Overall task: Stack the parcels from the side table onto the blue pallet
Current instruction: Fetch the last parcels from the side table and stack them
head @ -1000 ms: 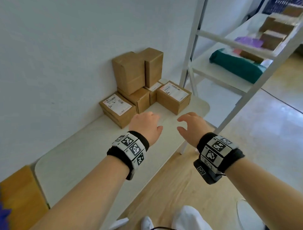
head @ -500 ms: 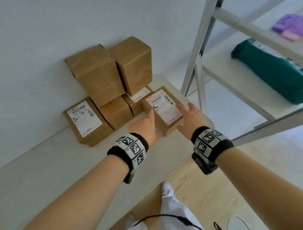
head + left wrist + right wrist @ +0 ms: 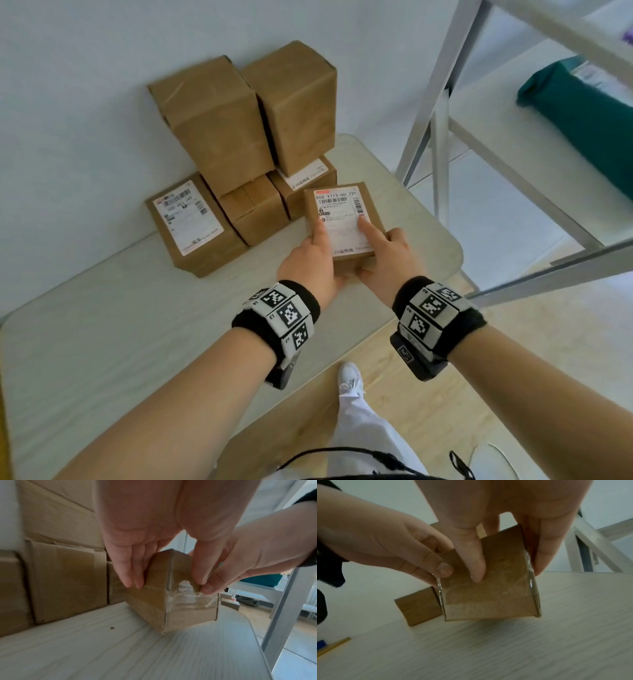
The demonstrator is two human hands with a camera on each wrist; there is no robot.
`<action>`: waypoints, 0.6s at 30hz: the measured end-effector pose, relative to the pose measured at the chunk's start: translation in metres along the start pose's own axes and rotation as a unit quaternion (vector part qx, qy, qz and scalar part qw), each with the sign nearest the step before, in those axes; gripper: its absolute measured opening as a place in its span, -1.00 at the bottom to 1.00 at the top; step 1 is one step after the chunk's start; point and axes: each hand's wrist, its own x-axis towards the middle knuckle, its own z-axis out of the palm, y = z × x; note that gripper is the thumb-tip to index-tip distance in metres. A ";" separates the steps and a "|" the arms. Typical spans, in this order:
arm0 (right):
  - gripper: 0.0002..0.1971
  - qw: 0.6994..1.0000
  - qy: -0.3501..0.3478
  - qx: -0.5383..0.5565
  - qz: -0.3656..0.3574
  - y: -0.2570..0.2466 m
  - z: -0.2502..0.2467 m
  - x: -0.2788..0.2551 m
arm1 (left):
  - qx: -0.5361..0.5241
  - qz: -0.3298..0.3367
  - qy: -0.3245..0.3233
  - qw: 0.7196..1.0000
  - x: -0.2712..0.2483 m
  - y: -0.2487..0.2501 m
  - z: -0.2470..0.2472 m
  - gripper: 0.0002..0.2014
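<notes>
A small brown parcel (image 3: 342, 219) with a white shipping label sits near the right end of the pale side table (image 3: 137, 325). My left hand (image 3: 317, 246) grips its left side, thumb on the label. My right hand (image 3: 383, 250) grips its right side with the index finger lying on the label. The left wrist view has my left fingers (image 3: 130, 568) on the taped parcel (image 3: 171, 601); in the right wrist view my right fingers (image 3: 474, 563) clasp the parcel (image 3: 488, 595). Its base is at the table top. The blue pallet is out of view.
More parcels stand against the wall: two tall boxes (image 3: 219, 116) (image 3: 298, 102) on smaller ones (image 3: 253, 212), and a flat labelled one (image 3: 191, 222). A grey metal rack (image 3: 428, 102) with a green bag (image 3: 582, 116) is close on the right. My white shoe (image 3: 349, 377) is below the table edge.
Both hands reached forward over the table and closed on the labelled parcel's sides. My head moved closer and looks more steeply down.
</notes>
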 end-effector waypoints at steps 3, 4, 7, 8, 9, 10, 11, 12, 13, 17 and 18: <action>-0.20 1.000 0.012 -0.009 -0.014 -0.021 0.002 -0.023 | -0.008 0.007 0.030 0.999 -0.025 -0.016 -0.006 -0.07; -0.20 1.000 0.017 -0.013 -0.021 -0.030 0.004 -0.034 | -0.009 0.010 0.042 0.999 -0.037 -0.024 -0.009 -0.10; -0.21 0.999 0.031 -0.014 -0.041 -0.061 0.014 -0.069 | -0.010 0.019 0.080 0.997 -0.081 -0.051 -0.018 -0.16; -0.22 0.998 0.038 -0.014 -0.049 -0.072 0.019 -0.083 | -0.011 0.021 0.091 0.996 -0.098 -0.061 -0.020 -0.16; -0.22 0.997 0.046 -0.014 -0.057 -0.085 0.026 -0.098 | -0.012 0.023 0.101 0.995 -0.117 -0.073 -0.021 -0.16; -0.23 0.996 0.055 -0.013 -0.065 -0.097 0.034 -0.114 | -0.011 0.025 0.109 0.994 -0.136 -0.085 -0.022 -0.16; -0.24 0.995 0.063 -0.009 -0.075 -0.110 0.043 -0.131 | -0.013 0.025 0.119 0.993 -0.157 -0.099 -0.023 -0.17; -0.26 0.994 0.071 -0.002 -0.086 -0.123 0.053 -0.149 | -0.012 0.025 0.128 0.991 -0.178 -0.113 -0.024 -0.17; -0.27 0.992 0.079 0.004 -0.097 -0.138 0.064 -0.166 | -0.009 0.024 0.140 0.990 -0.199 -0.129 -0.026 -0.17; -0.29 0.987 0.075 0.017 -0.138 -0.200 0.096 -0.231 | -0.007 -0.005 0.173 0.985 -0.284 -0.186 -0.043 -0.19; -0.29 0.986 0.075 0.019 -0.150 -0.215 0.100 -0.245 | -0.011 -0.012 0.184 0.983 -0.302 -0.198 -0.048 -0.19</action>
